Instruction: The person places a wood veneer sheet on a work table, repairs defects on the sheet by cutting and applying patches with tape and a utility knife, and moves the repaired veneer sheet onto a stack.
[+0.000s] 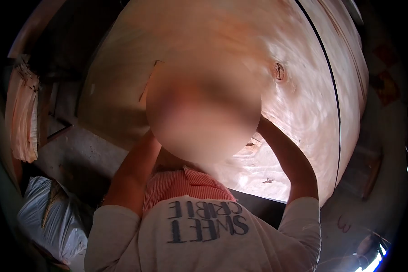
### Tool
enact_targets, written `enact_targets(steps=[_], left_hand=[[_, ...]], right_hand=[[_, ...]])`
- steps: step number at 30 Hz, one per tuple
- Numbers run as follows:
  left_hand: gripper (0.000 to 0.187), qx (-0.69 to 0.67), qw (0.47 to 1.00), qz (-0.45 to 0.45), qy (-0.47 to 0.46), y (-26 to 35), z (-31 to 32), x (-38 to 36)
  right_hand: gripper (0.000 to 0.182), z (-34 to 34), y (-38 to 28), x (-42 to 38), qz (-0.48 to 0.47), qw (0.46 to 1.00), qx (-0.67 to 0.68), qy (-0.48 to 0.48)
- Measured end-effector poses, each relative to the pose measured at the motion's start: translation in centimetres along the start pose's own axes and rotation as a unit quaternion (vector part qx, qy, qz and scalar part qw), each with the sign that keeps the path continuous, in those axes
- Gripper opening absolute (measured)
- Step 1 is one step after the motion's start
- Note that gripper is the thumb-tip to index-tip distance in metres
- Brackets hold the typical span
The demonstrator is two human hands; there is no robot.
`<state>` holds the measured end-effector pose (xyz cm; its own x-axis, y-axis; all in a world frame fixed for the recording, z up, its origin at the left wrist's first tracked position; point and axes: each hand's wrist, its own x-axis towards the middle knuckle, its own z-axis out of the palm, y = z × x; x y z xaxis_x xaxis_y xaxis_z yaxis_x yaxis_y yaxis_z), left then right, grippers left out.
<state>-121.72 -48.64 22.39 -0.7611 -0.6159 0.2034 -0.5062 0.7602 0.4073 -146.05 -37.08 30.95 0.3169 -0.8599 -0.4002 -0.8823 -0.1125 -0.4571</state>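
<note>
A large pale wood sheet [303, 104] with wavy grain spreads in front of me. A round blurred patch covers its middle and hides both of my hands. My left forearm [136, 170] enters the patch from the lower left, and my right forearm [292, 154] reaches in from the lower right, over the sheet. Whether either hand holds something cannot be seen. A dark knot [279, 71] shows right of the patch, and a narrow torn sliver [150, 81] lies to its left. Near the front edge is a small dark crack [268, 181].
A long dark line [331, 77] runs down the sheet's right side. Stacked thin wood layers [25, 113] stand at the far left. Below them sits a whitish plastic sack [52, 217]. Grey floor [93, 147] shows between the sack and the sheet.
</note>
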Motion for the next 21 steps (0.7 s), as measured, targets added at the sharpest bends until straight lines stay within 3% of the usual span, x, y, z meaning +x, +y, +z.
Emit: enact_targets(steps=[1,4,6,7,9,11,13,15,18,21], left_hand=[[0.065,-0.021,1.0,-0.001,0.003,0.2,-0.3,0.2],[0.066,-0.047,0.999,-0.004,-0.005,0.2,-0.3,0.0],[0.067,-0.05,0.999,-0.006,-0.012,0.3,-0.7,0.2],[0.067,-0.056,0.998,-0.007,-0.014,0.3,-1.2,0.1],[0.067,-0.07,0.997,-0.006,-0.013,0.4,-2.3,0.3],[0.067,-0.202,0.978,-0.037,-0.024,-2.0,5.6,-1.3],[0.064,-0.187,0.982,-0.03,-0.026,-1.0,4.0,-0.5],[0.057,-0.019,1.0,0.016,-0.015,0.8,-1.0,0.0],[0.042,-0.029,0.971,0.225,-0.077,1.7,0.9,-0.1],[0.04,-0.008,0.98,0.182,-0.074,2.8,1.2,-0.8]], right_hand=[[0.052,0.5,0.1,1.8,-0.045,0.991,-0.123,-0.022],[0.063,0.7,-0.1,5.7,-0.067,0.981,-0.174,-0.055],[0.067,-0.9,-1.5,6.3,-0.005,0.983,-0.145,-0.114],[0.068,-0.8,-1.3,5.9,-0.026,0.987,-0.137,-0.082],[0.071,-1.1,-1.2,4.6,0.024,0.988,-0.121,-0.094],[0.072,0.0,-0.1,2.1,0.016,0.994,0.102,0.03],[0.074,2.0,0.4,0.2,0.049,0.99,0.113,0.074],[0.076,3.4,0.2,-1.0,0.128,0.988,-0.083,0.037],[0.076,4.4,-0.6,-1.3,0.195,0.978,-0.073,-0.003],[0.052,9.1,-0.2,-3.3,0.224,0.967,-0.083,0.086]])
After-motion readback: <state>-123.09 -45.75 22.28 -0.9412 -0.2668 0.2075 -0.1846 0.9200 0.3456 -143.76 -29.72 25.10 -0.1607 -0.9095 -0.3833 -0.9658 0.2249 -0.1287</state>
